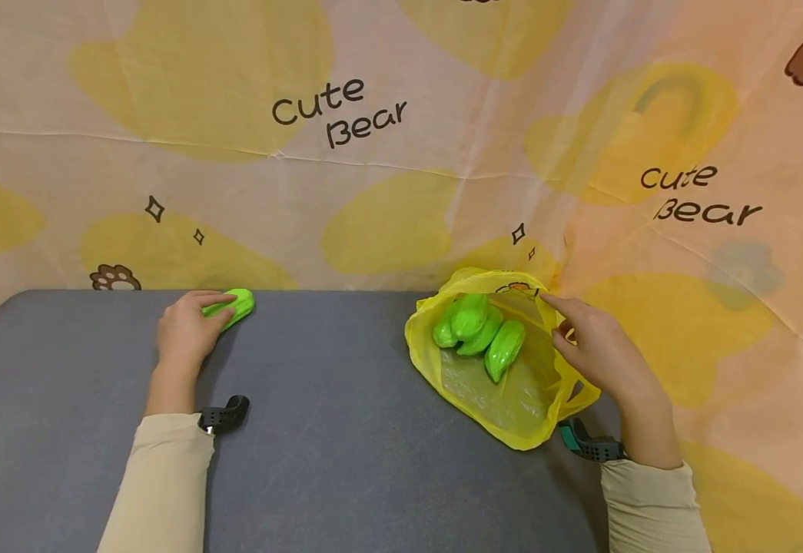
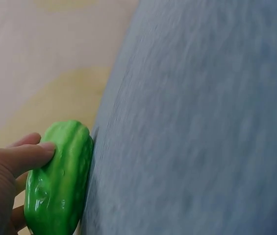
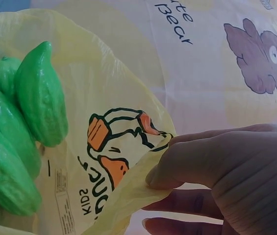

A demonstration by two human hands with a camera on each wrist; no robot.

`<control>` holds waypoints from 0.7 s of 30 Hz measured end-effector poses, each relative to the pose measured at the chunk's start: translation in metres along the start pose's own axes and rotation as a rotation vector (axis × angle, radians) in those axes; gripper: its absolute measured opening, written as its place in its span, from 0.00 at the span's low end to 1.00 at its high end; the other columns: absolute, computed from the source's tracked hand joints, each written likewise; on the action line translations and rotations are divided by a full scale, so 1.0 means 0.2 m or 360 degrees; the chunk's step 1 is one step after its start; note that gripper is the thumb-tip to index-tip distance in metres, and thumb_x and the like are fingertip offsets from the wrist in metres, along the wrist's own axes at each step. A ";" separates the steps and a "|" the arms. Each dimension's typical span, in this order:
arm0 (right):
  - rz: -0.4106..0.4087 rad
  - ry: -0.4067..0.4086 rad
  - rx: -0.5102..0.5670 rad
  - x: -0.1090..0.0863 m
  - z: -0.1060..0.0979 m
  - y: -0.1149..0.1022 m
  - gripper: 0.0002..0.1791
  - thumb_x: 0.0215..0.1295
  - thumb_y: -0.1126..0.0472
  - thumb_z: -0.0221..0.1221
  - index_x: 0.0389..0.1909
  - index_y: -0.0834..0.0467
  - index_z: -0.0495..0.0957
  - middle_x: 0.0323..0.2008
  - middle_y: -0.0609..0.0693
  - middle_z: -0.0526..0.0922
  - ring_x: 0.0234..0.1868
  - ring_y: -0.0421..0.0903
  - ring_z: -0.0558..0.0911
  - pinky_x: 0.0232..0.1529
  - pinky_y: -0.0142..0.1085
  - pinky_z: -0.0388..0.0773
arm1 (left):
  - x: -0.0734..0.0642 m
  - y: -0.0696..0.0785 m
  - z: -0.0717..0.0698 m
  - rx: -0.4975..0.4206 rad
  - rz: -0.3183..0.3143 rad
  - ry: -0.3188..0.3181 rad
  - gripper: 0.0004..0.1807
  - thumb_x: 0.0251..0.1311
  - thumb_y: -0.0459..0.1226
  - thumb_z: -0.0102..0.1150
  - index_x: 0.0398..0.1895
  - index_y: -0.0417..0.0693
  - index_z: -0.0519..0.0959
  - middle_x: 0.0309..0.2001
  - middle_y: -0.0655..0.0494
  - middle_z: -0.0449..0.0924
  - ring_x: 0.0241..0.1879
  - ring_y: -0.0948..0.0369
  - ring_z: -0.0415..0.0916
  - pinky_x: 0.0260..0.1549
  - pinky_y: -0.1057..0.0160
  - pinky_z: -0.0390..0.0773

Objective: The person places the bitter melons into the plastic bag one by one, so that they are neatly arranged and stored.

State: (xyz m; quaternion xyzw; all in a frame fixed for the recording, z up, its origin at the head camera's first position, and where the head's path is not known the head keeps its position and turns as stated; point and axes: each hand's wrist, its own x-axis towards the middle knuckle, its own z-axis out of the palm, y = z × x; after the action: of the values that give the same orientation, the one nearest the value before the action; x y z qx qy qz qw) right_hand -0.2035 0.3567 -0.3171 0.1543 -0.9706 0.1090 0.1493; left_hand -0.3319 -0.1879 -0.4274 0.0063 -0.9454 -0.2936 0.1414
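At the table's far edge, my left hand (image 1: pixel 190 326) grips a glossy green bitter melon (image 1: pixel 237 307), ridged and bumpy. In the left wrist view the thumb lies over the upper face of that bitter melon (image 2: pixel 60 181), and the other fingers are partly hidden behind it. My right hand (image 1: pixel 598 346) pinches the rim of a yellow plastic bag (image 1: pixel 436 376) on its right side. The bag's mouth is spread wide. Several more bitter melons (image 3: pixel 41 95) lie together inside it, and a printed duck (image 3: pixel 113 169) shows on the inner wall.
A grey table (image 1: pixel 332 430) runs beneath both hands. Behind it and along the right hangs a curtain (image 1: pixel 387 200) printed with yellow patches and lettering. Dark wrist straps (image 1: pixel 224 415) sit on both forearms.
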 end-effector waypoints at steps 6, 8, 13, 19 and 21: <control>0.0019 -0.0018 0.0010 0.00 0.00 0.00 0.29 0.64 0.71 0.57 0.68 0.65 0.71 0.55 0.65 0.83 0.37 0.53 0.85 0.36 0.46 0.83 | 0.00 0.04 0.04 -0.0013 0.0034 0.0007 0.18 0.68 0.43 0.61 0.58 0.50 0.84 0.65 0.40 0.77 0.63 0.33 0.71 0.57 0.33 0.71; 0.0017 -0.0017 0.0008 0.00 0.00 0.00 0.29 0.64 0.71 0.57 0.68 0.65 0.71 0.55 0.65 0.83 0.37 0.53 0.85 0.36 0.46 0.83 | 0.01 0.05 0.05 -0.0010 0.0037 0.0000 0.18 0.68 0.43 0.62 0.58 0.50 0.84 0.65 0.40 0.77 0.63 0.34 0.71 0.57 0.34 0.71; 0.0003 -0.0005 0.0005 0.00 0.00 0.00 0.29 0.64 0.71 0.57 0.68 0.65 0.72 0.55 0.65 0.83 0.36 0.52 0.85 0.36 0.45 0.83 | 0.01 0.08 0.07 0.0005 0.0038 -0.0031 0.18 0.68 0.43 0.62 0.58 0.51 0.84 0.65 0.41 0.77 0.63 0.34 0.71 0.57 0.33 0.72; -0.0006 0.0004 0.0009 0.00 0.01 0.00 0.29 0.64 0.72 0.57 0.68 0.65 0.72 0.55 0.64 0.83 0.36 0.52 0.85 0.35 0.45 0.82 | 0.01 0.11 0.09 0.0015 0.0075 -0.0057 0.17 0.67 0.43 0.62 0.57 0.51 0.85 0.65 0.41 0.77 0.64 0.34 0.71 0.58 0.33 0.71; -0.0011 0.0005 0.0010 0.00 0.01 0.00 0.29 0.64 0.72 0.57 0.68 0.65 0.72 0.55 0.64 0.83 0.36 0.52 0.85 0.36 0.45 0.83 | 0.01 0.12 0.10 0.0016 0.0104 -0.0066 0.17 0.67 0.42 0.63 0.57 0.52 0.85 0.64 0.42 0.78 0.64 0.35 0.72 0.57 0.33 0.72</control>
State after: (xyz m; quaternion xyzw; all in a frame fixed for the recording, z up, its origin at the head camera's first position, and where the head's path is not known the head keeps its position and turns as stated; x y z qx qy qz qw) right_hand -0.2044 0.3556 -0.3180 0.1578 -0.9695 0.1118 0.1508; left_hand -0.3383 -0.1565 -0.4285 -0.0299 -0.9493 -0.2841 0.1311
